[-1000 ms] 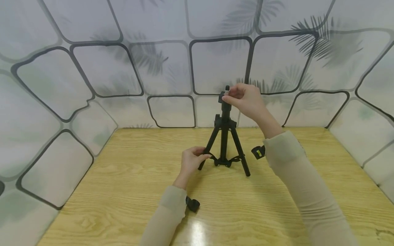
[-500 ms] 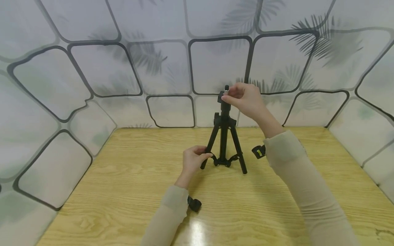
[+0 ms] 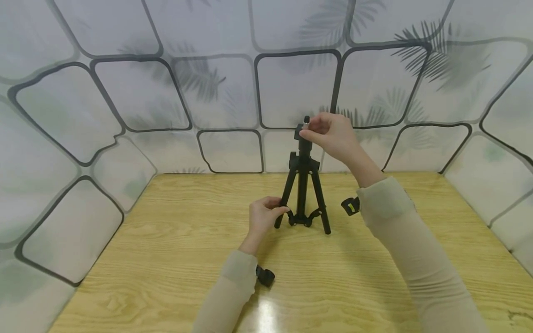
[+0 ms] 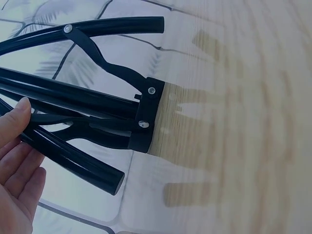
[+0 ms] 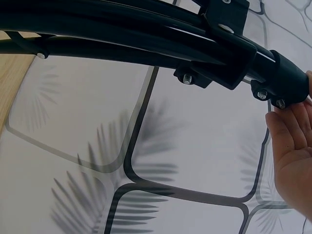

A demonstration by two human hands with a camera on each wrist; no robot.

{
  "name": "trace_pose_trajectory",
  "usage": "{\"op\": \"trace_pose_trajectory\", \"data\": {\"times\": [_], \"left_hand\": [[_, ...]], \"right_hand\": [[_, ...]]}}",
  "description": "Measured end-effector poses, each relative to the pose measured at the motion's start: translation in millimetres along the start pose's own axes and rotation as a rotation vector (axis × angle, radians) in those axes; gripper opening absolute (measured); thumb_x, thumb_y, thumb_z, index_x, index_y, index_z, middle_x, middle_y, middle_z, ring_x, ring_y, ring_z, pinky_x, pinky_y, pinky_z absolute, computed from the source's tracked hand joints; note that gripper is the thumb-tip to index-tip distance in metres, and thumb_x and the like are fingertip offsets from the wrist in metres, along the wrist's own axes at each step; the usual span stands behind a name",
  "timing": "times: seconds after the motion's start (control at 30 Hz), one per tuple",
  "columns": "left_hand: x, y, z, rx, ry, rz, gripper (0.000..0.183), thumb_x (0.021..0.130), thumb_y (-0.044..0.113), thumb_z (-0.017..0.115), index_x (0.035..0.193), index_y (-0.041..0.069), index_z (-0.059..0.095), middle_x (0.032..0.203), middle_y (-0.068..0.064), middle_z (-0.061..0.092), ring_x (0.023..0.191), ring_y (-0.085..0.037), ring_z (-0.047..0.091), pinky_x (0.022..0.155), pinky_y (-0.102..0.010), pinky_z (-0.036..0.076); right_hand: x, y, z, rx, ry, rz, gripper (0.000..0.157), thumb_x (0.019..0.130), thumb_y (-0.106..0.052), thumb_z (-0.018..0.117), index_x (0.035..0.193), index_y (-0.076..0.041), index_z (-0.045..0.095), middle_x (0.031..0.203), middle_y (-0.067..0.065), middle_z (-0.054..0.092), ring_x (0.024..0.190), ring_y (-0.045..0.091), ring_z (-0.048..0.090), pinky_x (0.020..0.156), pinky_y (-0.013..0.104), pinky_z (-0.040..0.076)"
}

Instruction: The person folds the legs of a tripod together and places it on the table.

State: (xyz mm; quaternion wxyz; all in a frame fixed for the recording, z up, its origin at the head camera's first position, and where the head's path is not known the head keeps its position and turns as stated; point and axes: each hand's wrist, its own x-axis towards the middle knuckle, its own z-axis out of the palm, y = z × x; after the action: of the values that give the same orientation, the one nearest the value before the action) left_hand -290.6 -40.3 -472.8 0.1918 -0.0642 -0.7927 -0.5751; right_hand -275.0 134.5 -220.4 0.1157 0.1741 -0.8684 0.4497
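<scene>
A small black tripod (image 3: 304, 164) stands upright near the back of the table, its legs slightly spread. My left hand (image 3: 261, 217) pinches its left leg low down, thumb in front and fingers behind. In the left wrist view the thumb (image 4: 18, 114) lies where a folding brace (image 4: 105, 62) meets the leg; the other braces join at a centre bracket (image 4: 148, 109) close to the tabletop. My right hand (image 3: 335, 136) holds the tripod's top between thumb and fingers, just under the small screw tip (image 3: 306, 119). In the right wrist view its fingers (image 5: 287, 129) reach under the head collar (image 5: 290, 80).
The wood-grain table (image 3: 166, 240) extends around the tripod. A patterned fabric wall (image 3: 231, 150) rises close behind it and along both sides. Black wrist-worn devices sit at the left cuff (image 3: 239, 266) and the right cuff (image 3: 385, 194).
My left hand has shifted slightly right with the left leg. The tripod's legs have drawn closer together, the right foot moving inward. My right hand stays at the top.
</scene>
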Motion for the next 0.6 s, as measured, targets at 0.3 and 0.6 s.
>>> {"op": "trace_pose_trajectory", "data": {"times": [0.3,0.6], "left_hand": [[1.6,-1.6,3.2,0.022,-0.021,-0.005,0.026,0.052,0.039,0.068,0.074,0.026,0.059,0.068,0.013,0.056,0.061,-0.001,0.053,0.047,-0.020,0.043],[2.3,-3.1,4.6,-0.001,-0.042,-0.016,0.031,0.051,0.045,0.065,0.074,0.026,0.059,0.068,0.012,0.057,0.061,-0.002,0.053,0.048,-0.020,0.044]], "right_hand": [[0.3,1.2,0.9,-0.012,0.003,-0.029,0.034,0.065,-0.043,0.056,0.083,-0.014,0.052,0.084,-0.004,0.055,0.075,0.005,0.051,0.064,0.024,0.041],[-0.5,0.9,1.1,-0.006,0.002,-0.024,0.035,0.065,-0.043,0.056,0.084,-0.014,0.052,0.085,-0.004,0.055,0.076,0.005,0.051,0.064,0.024,0.041]]}}
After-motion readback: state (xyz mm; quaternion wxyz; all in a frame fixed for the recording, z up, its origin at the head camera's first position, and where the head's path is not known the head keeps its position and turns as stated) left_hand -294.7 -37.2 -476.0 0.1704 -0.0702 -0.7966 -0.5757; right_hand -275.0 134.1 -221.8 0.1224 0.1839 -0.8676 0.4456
